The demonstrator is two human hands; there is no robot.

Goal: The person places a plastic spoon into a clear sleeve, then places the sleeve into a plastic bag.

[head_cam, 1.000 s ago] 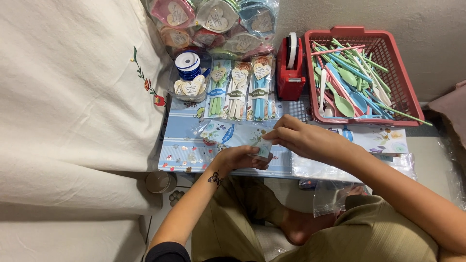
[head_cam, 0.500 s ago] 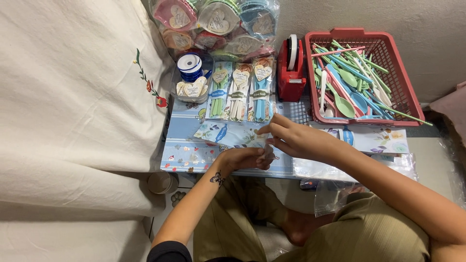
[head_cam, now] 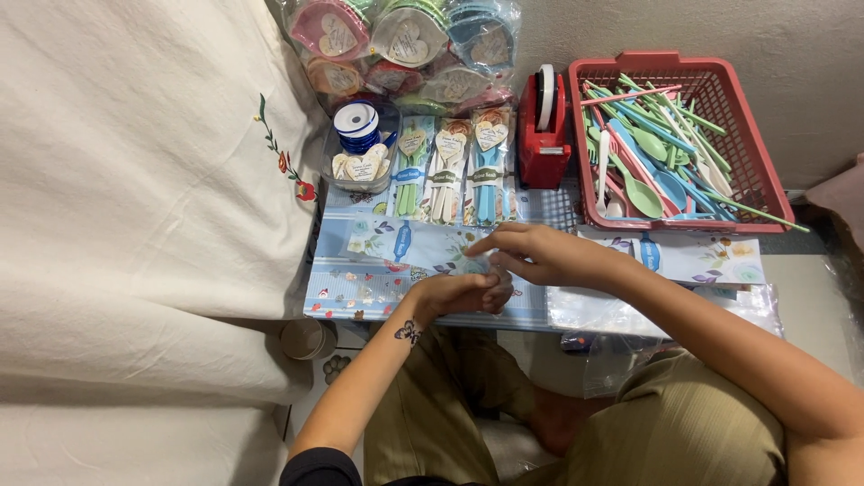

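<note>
My left hand point(head_cam: 461, 293) rests on the low table's near edge, fingers curled around a small clear piece that I cannot make out well. My right hand point(head_cam: 531, 253) is just above it, fingertips pinching at the same spot, over a floral printed card point(head_cam: 414, 245) that lies flat on the table. Behind the card lie three packed sets point(head_cam: 452, 166) of coloured spoons and forks with heart tags.
A red basket point(head_cam: 751, 166) of loose plastic spoons and forks stands at the back right, a red tape dispenser point(head_cam: 544, 135) beside it. A tub with blue ribbon point(head_cam: 360, 144) sits back left, bagged heart boxes point(head_cam: 405, 40) behind. More cards point(head_cam: 697, 259) and clear bags point(head_cam: 621, 310) lie right. White cloth point(head_cam: 135, 180) covers the left.
Both hands have shifted slightly left and lower over the floral card; the right fingers have closed in onto the left hand's fingertips.
</note>
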